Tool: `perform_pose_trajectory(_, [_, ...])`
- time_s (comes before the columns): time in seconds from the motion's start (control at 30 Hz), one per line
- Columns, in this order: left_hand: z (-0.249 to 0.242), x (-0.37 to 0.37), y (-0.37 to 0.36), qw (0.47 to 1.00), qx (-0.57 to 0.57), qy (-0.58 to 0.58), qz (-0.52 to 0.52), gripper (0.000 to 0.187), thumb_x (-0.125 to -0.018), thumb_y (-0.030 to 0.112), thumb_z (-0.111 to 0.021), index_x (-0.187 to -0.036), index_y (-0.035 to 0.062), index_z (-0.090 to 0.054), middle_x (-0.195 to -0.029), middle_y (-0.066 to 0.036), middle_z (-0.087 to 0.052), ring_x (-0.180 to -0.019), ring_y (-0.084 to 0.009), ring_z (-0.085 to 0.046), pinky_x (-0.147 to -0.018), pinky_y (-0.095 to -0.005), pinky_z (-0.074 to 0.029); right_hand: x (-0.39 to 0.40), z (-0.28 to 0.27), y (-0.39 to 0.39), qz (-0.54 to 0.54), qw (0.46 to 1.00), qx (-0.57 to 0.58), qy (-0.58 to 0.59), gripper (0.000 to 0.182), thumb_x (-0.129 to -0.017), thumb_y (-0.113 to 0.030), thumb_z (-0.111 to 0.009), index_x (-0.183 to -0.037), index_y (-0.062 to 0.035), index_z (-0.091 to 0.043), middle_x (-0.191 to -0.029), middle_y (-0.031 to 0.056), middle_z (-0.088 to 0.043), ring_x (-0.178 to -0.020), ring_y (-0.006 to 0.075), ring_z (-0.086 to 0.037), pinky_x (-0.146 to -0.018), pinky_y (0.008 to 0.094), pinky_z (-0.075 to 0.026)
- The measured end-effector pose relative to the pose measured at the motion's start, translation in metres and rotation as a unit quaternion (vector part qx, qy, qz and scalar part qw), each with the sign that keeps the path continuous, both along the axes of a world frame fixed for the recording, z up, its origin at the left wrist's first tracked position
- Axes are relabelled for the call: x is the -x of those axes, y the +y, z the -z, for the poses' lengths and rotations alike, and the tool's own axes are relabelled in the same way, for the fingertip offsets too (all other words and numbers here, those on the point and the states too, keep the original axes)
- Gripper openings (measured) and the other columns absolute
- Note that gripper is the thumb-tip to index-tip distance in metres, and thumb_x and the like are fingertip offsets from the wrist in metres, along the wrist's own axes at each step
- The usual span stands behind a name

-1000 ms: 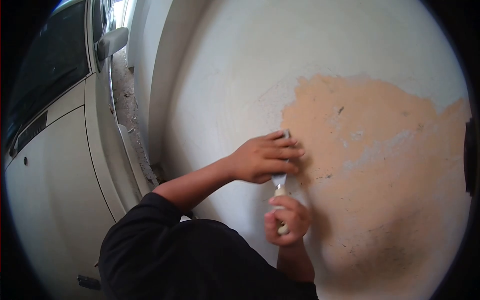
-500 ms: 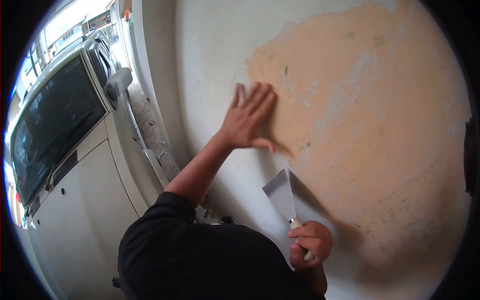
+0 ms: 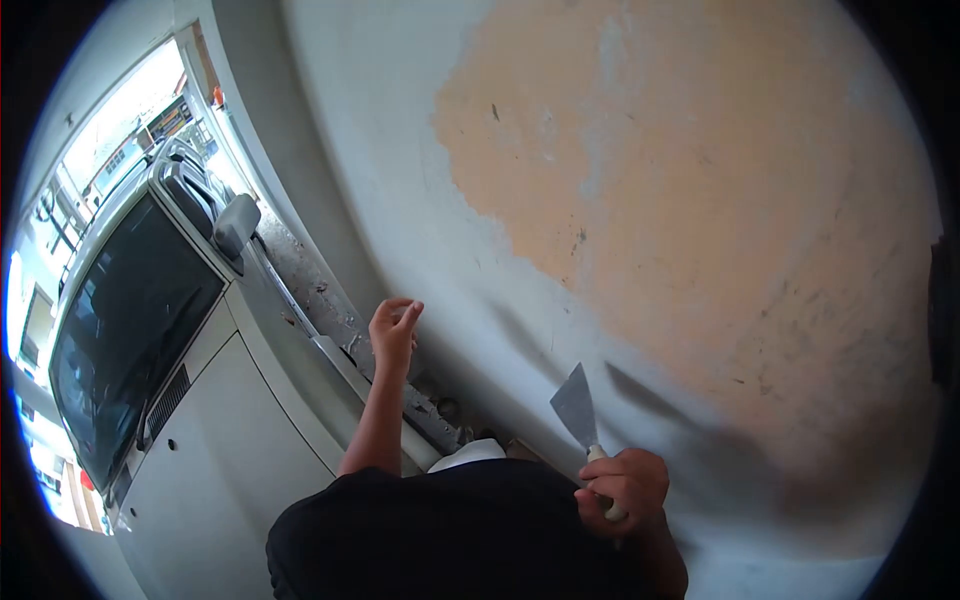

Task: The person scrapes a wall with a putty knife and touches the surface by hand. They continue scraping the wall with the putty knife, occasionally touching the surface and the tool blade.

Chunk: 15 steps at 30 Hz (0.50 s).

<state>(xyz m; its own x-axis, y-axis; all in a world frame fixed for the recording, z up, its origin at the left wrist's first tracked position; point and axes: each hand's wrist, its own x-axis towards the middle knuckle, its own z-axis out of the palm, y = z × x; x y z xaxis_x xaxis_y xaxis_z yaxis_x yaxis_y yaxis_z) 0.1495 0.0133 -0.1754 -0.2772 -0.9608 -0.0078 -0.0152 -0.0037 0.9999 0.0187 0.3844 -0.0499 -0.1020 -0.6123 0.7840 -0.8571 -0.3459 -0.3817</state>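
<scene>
My right hand (image 3: 628, 488) is wrapped round the pale handle of a putty knife (image 3: 575, 405), its flat metal blade pointing up and slightly left. The blade stands in front of the white lower wall and casts a shadow there. My left hand (image 3: 394, 328) is raised near the wall's left side, off its surface, with fingers curled in toward the thumb; I see nothing in it. Before me, the wall (image 3: 400, 130) carries a large peach-coloured patch (image 3: 690, 200) with ragged edges, grey scuffs and small dark marks.
On the left stands a pale vehicle (image 3: 240, 430) with a dark windscreen and a side mirror (image 3: 236, 225). A narrow strip of floor (image 3: 325, 300) with debris runs between it and the wall. A white rounded object (image 3: 470, 453) shows just beyond my black shirt.
My left hand has left the edge of the peach patch, moved down and left, and its spread fingers have curled in. The putty knife stays in my right hand; the view has shifted.
</scene>
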Motion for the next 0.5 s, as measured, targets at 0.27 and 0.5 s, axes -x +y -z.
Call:
perform_pose_trajectory(0.27, [-0.048, 0.076, 0.019, 0.912, 0.375, 0.108, 0.126, 0.094, -0.09, 0.061, -0.071, -0.16, 0.0115, -0.033, -0.166, -0.019, -0.026, -0.154, -0.0365, -0.026, -0.121, -0.0502, -0.028, -0.008, 0.002, 0.009, -0.005, 1.0, -0.015, -0.004, 0.022, -0.074, -0.011, -0.082, -0.08, -0.0118, -0.061, -0.079, 0.0048, -0.072, -0.051, 0.0171, -0.058, -0.046, 0.0296, -0.04])
perform_pose_trajectory(0.5, [-0.104, 0.065, 0.105, 0.758, -0.193, 0.508, 0.361, 0.11, -0.083, 0.095, -0.027, -0.166, 0.0236, -0.014, -0.173, -0.012, -0.011, -0.159, -0.0314, -0.004, -0.126, -0.0577, -0.008, -0.011, 0.013, 0.02, 0.056, 0.998, -0.003, -0.015, 0.021, -0.074, -0.011, -0.081, -0.086, -0.0112, -0.063, -0.076, 0.0049, -0.071, -0.053, 0.0198, -0.061, -0.049, 0.0318, -0.042])
